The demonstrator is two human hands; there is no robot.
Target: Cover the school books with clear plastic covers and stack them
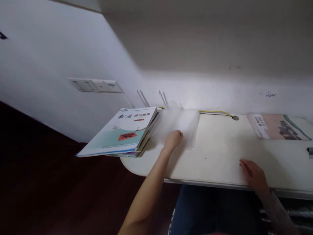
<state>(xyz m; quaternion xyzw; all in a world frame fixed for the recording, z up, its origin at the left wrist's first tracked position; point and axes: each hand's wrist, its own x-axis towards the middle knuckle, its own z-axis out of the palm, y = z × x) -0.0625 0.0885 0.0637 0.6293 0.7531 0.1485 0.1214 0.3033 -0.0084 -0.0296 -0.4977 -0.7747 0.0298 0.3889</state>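
My left hand (173, 139) is closed on a translucent plastic sheet (189, 137), perhaps a book cover, that is partly smeared by motion. The sheet spreads over the left part of the white desk (217, 147), and something white shows through it. Just left of it is a stack of books (132, 130), the top one white and green with a red panel, jutting past the desk's left end. By the front edge of the desk, my right hand (255, 176) rests with its fingers loosely curved and nothing visible in it.
A pinkish book (278, 127) lies at the back right. A yellow and a black cable (217, 112) run along the wall into a round hole (235, 117). Wall sockets (95, 86) sit above the stack. The desk's rounded left end borders a dark floor (61, 189).
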